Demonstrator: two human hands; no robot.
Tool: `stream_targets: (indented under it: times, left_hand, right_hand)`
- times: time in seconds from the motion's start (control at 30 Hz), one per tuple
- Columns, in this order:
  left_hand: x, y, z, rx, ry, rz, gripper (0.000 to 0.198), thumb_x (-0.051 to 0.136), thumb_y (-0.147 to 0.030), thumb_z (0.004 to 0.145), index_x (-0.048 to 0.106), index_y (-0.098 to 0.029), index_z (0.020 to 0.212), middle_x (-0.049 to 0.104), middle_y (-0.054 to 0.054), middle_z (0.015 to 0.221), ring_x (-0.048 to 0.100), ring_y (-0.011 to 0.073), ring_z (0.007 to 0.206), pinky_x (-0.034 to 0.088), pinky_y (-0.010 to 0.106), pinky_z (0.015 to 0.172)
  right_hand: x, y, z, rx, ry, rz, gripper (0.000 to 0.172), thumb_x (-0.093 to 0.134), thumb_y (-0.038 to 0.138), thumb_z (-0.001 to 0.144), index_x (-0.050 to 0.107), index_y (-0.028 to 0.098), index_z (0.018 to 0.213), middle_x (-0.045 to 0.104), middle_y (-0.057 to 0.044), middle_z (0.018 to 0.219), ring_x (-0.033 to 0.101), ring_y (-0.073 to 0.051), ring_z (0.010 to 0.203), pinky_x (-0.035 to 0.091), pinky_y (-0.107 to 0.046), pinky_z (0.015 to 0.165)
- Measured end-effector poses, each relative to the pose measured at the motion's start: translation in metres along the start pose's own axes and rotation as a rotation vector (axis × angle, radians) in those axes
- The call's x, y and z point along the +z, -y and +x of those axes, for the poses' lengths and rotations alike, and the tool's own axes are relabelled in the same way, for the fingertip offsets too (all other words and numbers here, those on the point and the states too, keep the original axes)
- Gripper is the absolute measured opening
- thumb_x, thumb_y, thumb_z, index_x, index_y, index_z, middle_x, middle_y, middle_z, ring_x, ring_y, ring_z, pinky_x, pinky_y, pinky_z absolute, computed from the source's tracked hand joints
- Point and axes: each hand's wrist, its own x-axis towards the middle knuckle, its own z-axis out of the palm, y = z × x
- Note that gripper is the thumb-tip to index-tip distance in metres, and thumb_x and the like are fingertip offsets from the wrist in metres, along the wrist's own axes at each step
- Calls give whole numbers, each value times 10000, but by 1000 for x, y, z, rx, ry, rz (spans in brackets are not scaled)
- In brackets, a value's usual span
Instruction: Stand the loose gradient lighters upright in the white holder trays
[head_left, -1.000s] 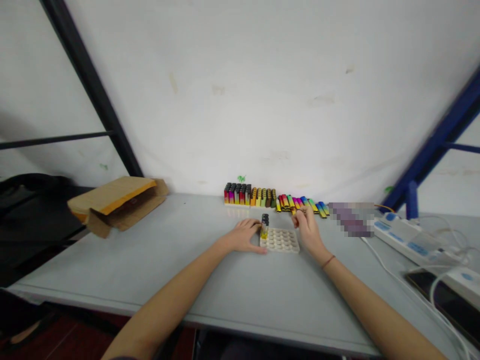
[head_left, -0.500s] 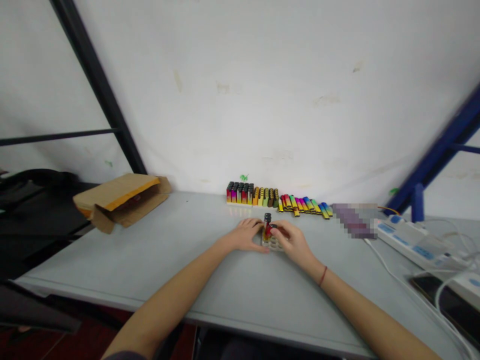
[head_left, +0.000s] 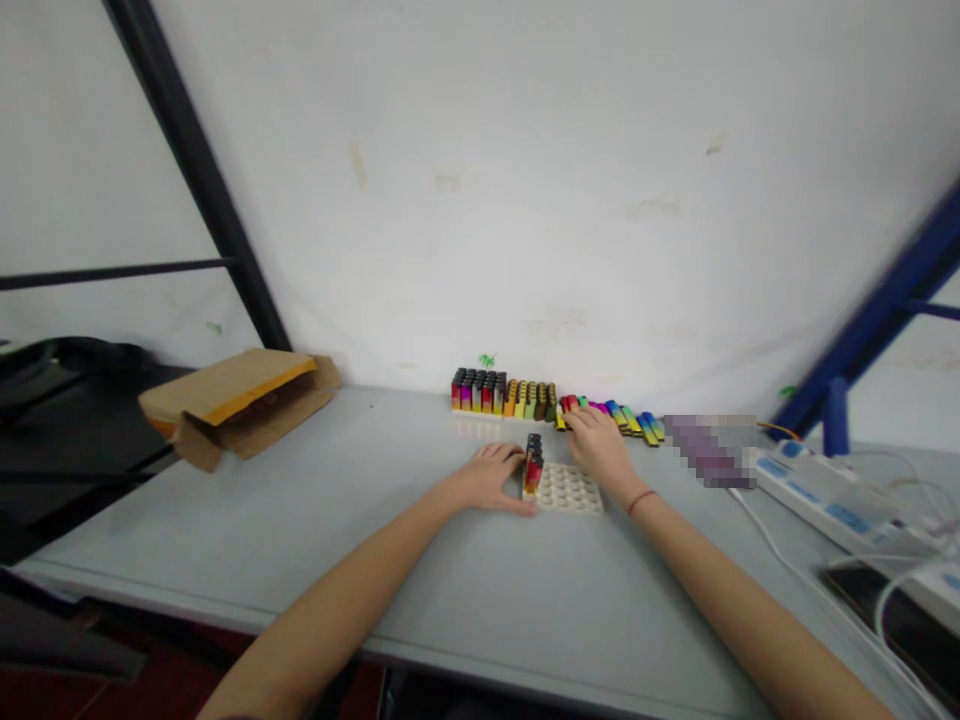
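A white tray with round holes lies on the table. A short row of red and yellow lighters with black tops stands upright along its left side. My left hand lies around that side, thumb at the near corner and fingers at the far corner, holding the tray. Behind the tray's far right corner, my right hand reaches to a pile of loose colourful lighters. Its fingertips are hidden among them, so whether it holds one does not show.
By the wall stands a block of upright black-topped lighters, beside another block with gold tops. An opened cardboard package lies at the left. On the right are a power strip, white cables and a dark phone-like slab.
My right hand has left the tray and moved away to the loose lighters by the wall. More of the tray's holes and the row of lighters now show. The left hand stays put.
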Motion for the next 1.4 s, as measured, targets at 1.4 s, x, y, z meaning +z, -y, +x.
stream_targets:
  times: [1.4]
  left_hand:
    - [-1, 2, 0, -2, 31, 38, 922, 581, -770, 695, 423, -158, 1366, 431, 157, 1389, 382, 359, 1281, 276, 465, 1085]
  right_hand:
    - [-1, -46, -44, 128, 369, 81, 297, 358, -11, 765, 555, 112, 950, 591, -161, 964, 562, -224, 855, 423, -320, 795]
